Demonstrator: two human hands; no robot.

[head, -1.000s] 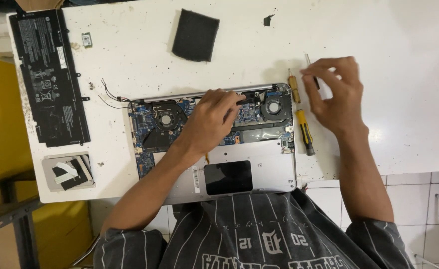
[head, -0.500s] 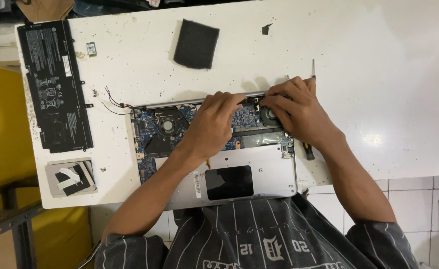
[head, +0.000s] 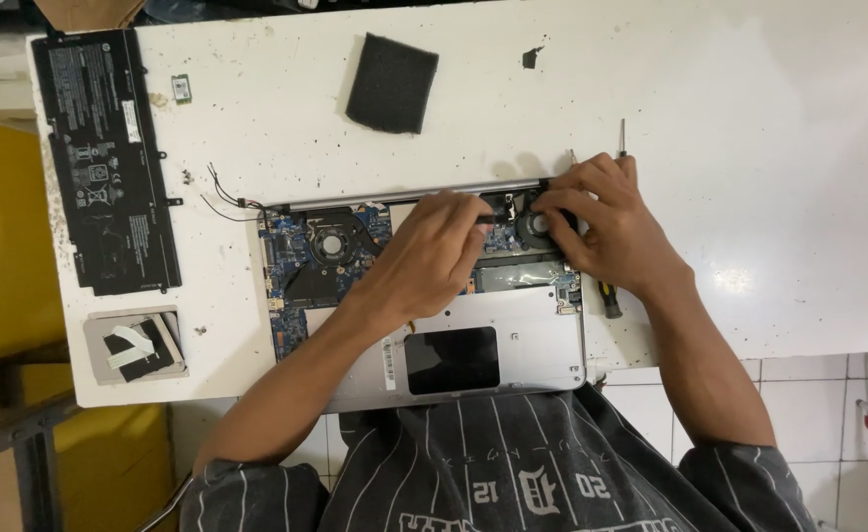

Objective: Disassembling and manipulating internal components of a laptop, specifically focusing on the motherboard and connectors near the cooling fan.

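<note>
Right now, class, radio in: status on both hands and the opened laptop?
Left hand and right hand both down on the opened laptop, working by the right fan. Screwdriver partly under the right wrist. Battery lies apart at left.

Open laptop chassis [head: 424, 296] on the table [head: 749, 118], at its near edge. Left of the chassis, well apart: battery pack [head: 109, 163] at the far corner, small flat part [head: 136, 345] nearer. Beyond the chassis, foam pad [head: 391, 82]. Just beside its left far corner, loose wires [head: 222, 197]. Over its far right part, left hand [head: 434, 251] and right hand [head: 601, 232], close together. Right of the chassis, a screwdriver [head: 608, 299], partly under the right wrist.
</note>
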